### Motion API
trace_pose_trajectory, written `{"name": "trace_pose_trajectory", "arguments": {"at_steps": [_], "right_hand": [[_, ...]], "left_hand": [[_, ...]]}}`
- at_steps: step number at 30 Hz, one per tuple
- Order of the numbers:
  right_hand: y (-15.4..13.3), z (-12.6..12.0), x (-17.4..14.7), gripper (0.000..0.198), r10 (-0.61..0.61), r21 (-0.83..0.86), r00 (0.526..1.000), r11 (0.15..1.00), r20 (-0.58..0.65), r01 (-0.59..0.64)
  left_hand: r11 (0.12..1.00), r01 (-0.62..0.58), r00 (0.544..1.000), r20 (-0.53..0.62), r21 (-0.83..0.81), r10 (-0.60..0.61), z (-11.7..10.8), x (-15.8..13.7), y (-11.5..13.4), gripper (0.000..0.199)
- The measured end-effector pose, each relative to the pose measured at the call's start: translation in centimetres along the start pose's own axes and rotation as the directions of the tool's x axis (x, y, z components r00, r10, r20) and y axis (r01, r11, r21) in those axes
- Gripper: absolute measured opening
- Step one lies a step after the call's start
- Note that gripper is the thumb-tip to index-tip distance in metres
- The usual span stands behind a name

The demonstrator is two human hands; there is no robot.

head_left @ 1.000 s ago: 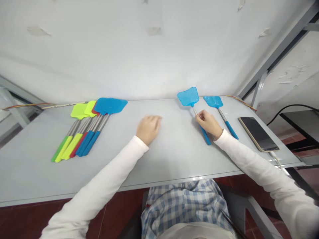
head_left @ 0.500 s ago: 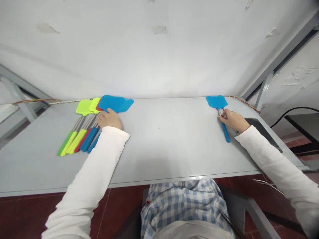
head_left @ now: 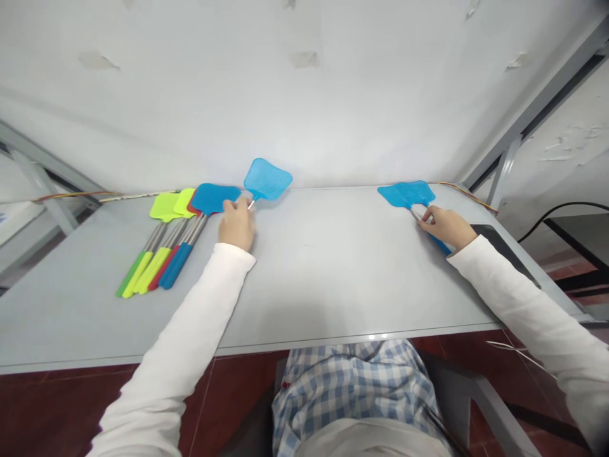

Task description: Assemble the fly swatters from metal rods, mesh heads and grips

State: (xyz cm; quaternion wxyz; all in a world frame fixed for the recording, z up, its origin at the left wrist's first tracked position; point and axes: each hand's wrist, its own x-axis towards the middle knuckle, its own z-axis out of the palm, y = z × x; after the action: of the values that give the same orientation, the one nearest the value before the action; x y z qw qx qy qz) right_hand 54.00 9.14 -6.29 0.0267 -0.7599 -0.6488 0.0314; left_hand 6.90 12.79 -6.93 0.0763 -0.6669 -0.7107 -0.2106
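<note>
My left hand is closed round the metal shaft of a blue fly swatter, whose head is raised in front of the wall; its handle is hidden under my hand and sleeve. To the left lies a row of fly swatters with green, yellow, red and blue parts, their heads overlapping. On the right, my right hand pinches the shaft of another blue fly swatter. Its head overlaps a second blue head, and my fingers partly cover the handles.
Beside my right forearm a dark flat panel lies on the grey table. A white wall rises behind the table. Grey metal frame bars stand at both ends, with thin wires along the back edge.
My left hand has drawn one blue fly swatter rightward out of the row and lifted its head. On the right, the held swatter has tilted, its head swinging left over the other.
</note>
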Motion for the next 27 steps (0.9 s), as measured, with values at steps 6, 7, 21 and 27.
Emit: {"name": "trace_pose_trajectory", "arguments": {"at_steps": [6,7,21,27], "right_hand": [[-0.2,1.0,-0.5,0.03,0.017,-0.133,0.976,0.99,-0.215,-0.046],[-0.3,1.2,-0.6,0.035,0.027,-0.15,0.967,0.986,-0.255,-0.068],[-4.4,-0.7,-3.3,0.035,-0.128,-0.198,0.898,0.979,-0.422,0.046],[-13.7,-0.8,-4.2,0.034,-0.683,-0.29,0.528,0.71,-0.504,0.642]], "left_hand": [[0.955,-0.248,0.969,-0.047,-0.161,0.244,0.7,-1.5,2.8,0.033],[0.943,-0.285,0.958,-0.045,-0.174,0.282,0.9,-1.8,3.1,0.033],[0.751,-0.612,0.79,-0.169,-0.248,0.589,2.3,-3.5,6.9,0.031],[0.657,-0.729,0.682,-0.28,-0.192,0.676,3.2,-2.9,10.4,0.03]]}}
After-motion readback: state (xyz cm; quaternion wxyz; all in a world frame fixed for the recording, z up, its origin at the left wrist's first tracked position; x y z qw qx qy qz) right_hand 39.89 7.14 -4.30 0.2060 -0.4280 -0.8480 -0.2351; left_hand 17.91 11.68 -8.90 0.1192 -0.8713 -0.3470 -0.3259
